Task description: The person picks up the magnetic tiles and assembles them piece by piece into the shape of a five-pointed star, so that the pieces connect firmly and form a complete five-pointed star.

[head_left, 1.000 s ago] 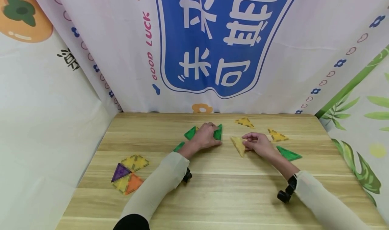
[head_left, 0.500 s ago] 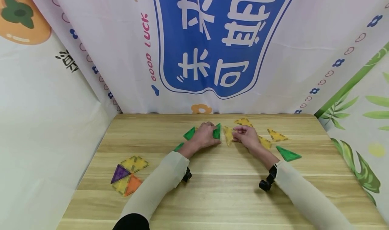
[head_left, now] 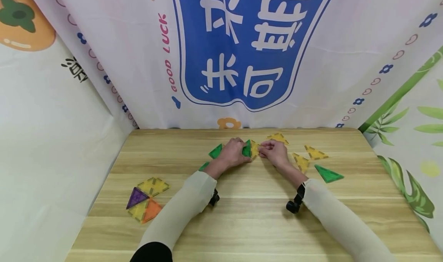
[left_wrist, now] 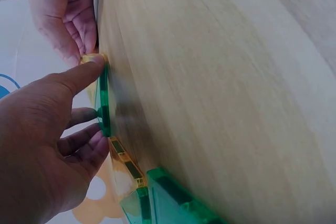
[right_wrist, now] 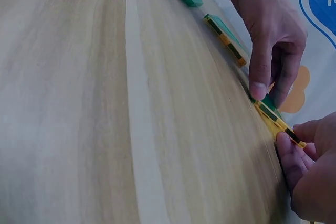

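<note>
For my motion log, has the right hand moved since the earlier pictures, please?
Yes: the right hand moved left, nearer the orange flower on the curtain.

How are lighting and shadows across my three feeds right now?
Head: bright, soft shadow on the table beside the right sleeve; left wrist: dimmer, cooler, with a shadow beside the held green tile; right wrist: also dim, table darkening near the right hand.

The green tiles and yellow tiles look like glossy, translucent plastic; the table smooth, wood-grained; the far backdrop lightly creased cloth.
</note>
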`<control>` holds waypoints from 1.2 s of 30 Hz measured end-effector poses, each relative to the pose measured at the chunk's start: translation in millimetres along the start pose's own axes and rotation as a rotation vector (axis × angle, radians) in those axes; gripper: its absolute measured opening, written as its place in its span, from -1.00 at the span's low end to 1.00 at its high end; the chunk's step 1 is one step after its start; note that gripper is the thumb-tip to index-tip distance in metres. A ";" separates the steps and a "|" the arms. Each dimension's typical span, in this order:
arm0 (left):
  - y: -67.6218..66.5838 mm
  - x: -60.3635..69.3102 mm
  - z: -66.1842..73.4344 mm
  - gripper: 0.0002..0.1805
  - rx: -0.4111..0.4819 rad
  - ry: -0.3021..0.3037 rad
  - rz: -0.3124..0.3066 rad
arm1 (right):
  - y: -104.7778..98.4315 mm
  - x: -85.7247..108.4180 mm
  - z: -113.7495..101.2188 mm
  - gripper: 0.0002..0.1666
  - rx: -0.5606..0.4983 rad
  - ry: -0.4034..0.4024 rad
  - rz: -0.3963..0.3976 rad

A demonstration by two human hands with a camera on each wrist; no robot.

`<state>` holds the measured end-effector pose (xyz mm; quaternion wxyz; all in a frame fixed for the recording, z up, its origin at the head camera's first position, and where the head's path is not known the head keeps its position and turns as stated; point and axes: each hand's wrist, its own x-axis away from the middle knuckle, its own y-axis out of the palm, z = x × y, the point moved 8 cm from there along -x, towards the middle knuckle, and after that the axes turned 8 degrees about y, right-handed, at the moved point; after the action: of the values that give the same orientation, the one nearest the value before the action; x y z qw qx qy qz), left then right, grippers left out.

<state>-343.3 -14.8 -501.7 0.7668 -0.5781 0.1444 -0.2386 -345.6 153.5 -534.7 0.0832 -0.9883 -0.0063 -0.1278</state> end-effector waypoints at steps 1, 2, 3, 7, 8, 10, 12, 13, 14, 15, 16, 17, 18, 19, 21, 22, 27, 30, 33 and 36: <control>0.1 -0.1 -0.5 -0.16 0.002 -0.003 -0.003 | 0.3 -0.4 -1.3 -0.71 0.022 -0.012 0.005; 0.1 -0.2 -1.2 -0.16 0.003 -0.007 -0.006 | 0.6 -0.7 -2.7 -0.72 0.045 -0.025 0.008; -0.1 -0.2 -1.9 -0.17 0.003 -0.012 -0.007 | 0.9 -0.9 -4.2 -0.73 0.071 -0.039 0.007; -1.8 0.3 -4.3 -0.19 0.007 -0.021 -0.004 | 0.1 0.2 -11.3 -0.75 0.216 -0.101 0.006; -2.5 0.5 -4.2 -0.19 0.011 -0.018 -0.002 | -1.2 1.3 -13.0 -0.75 0.256 -0.115 0.006; -3.9 0.5 -2.9 -0.18 0.020 -0.002 0.002 | -6.3 4.5 -16.2 -0.75 0.341 -0.142 0.010; -5.7 -0.8 1.0 -0.17 0.030 0.031 0.007 | -15.0 9.3 -18.6 -0.75 0.409 -0.167 0.018; -6.4 -1.9 3.9 -0.16 0.034 0.052 0.008 | -20.5 12.3 -19.7 -0.75 0.431 -0.177 0.017; -7.1 -3.1 7.2 -0.16 0.034 0.072 0.007 | -26.2 15.2 -20.5 -0.75 0.447 -0.189 0.012; -8.0 -4.5 10.9 -0.16 0.032 0.098 0.009 | -32.5 18.5 -21.1 -0.75 0.468 -0.202 0.012; -8.3 -6.1 14.5 -0.17 0.035 0.121 0.006 | -39.0 21.9 -22.0 -0.75 0.487 -0.220 0.014; -8.4 -8.0 18.2 -0.18 0.037 0.143 0.005 | -45.7 25.4 -22.4 -0.75 0.505 -0.238 0.015; -7.7 -9.8 21.6 -0.18 0.040 0.160 0.001 | -52.4 29.0 -22.8 -0.75 0.529 -0.257 0.018; -6.7 -11.7 24.8 -0.17 0.042 0.176 -0.004 | -59.0 32.4 -23.1 -0.75 0.552 -0.278 0.025; -3.1 -15.8 31.2 -0.16 0.049 0.201 -0.017 | -72.0 39.2 -23.1 -0.76 0.598 -0.331 0.040; -0.7 -18.2 34.4 -0.16 0.052 0.209 -0.025 | -78.4 42.6 -23.1 -0.77 0.620 -0.355 0.047; 7.9 -30.8 52.9 -0.11 0.025 0.249 -0.036 | -105.7 55.3 -17.6 -0.84 0.676 -0.452 0.054; 13.6 -38.3 60.8 -0.10 0.002 0.255 -0.046 | -116.3 63.3 -14.0 -0.86 0.718 -0.515 0.044; 19.9 -44.0 64.0 -0.09 -0.003 0.234 -0.066 | -122.8 73.4 -11.9 -0.82 0.775 -0.579 0.033; 24.4 -48.1 64.4 -0.08 -0.008 0.202 -0.081 | -126.1 82.3 -9.5 -0.75 0.836 -0.617 0.022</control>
<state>-347.1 68.8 -508.9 0.7357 -0.5595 0.1987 -0.3258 -272.6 275.5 -484.2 0.4665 -0.8623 -0.0708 0.1839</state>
